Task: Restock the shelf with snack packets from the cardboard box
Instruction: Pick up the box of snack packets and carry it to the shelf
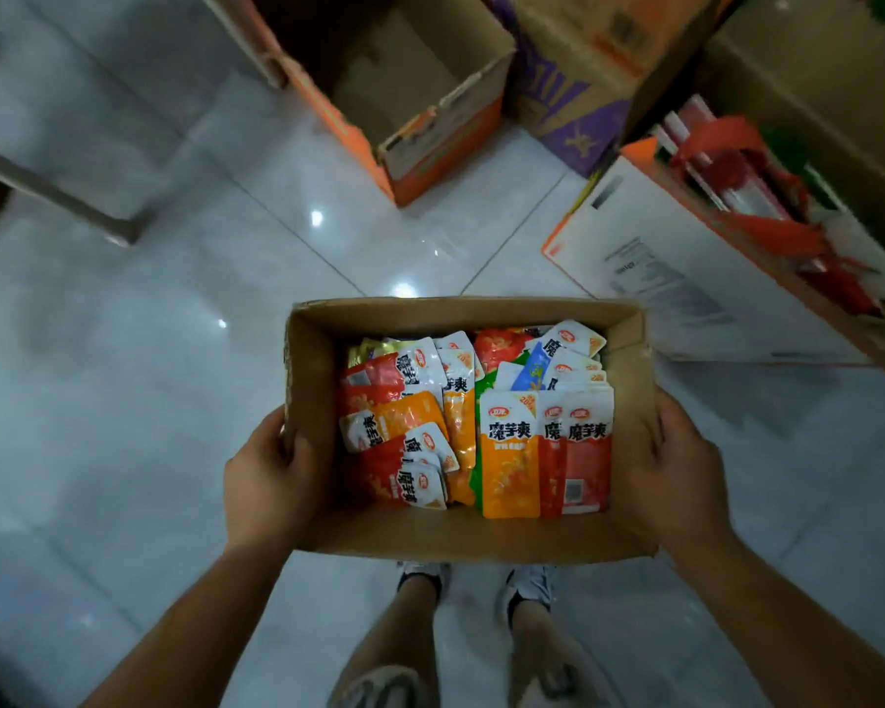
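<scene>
— Two bare arms come up from the bottom. What is under them?

— Two legs, and shoes (pixel 422 574) on a shiny white tile floor (pixel 124 375). Little lights shine back off the tiles.

— What do the hands do?

— They hold the cardboard box (pixel 456 534) up over the floor, just past the shoes. The left hand (pixel 267 482) grips the left wall, and its thumb hooks over the rim. The right hand (pixel 680 467) grips the right wall, with its thumb at the top edge. The other fingers are hidden behind the box.

— What is in the box?

— Snack packets (pixel 512 452), lots of them. Orange ones, red ones, a bit of green and blue, most with white tops. On the right they stand in a neat row. On the left they lie in a jumble.

— And farther away?

— More boxes stand on the floor. A white box (pixel 685 278) with an orange edge is on the right, near the held box. Red packets (pixel 736 166) stick out of its open top. An orange box (pixel 430 161) is farther back, open on top. A purple box (pixel 568 120) is just beside it. A grey bar (pixel 47 196) slants across the far left. It is all blurry back there.
</scene>
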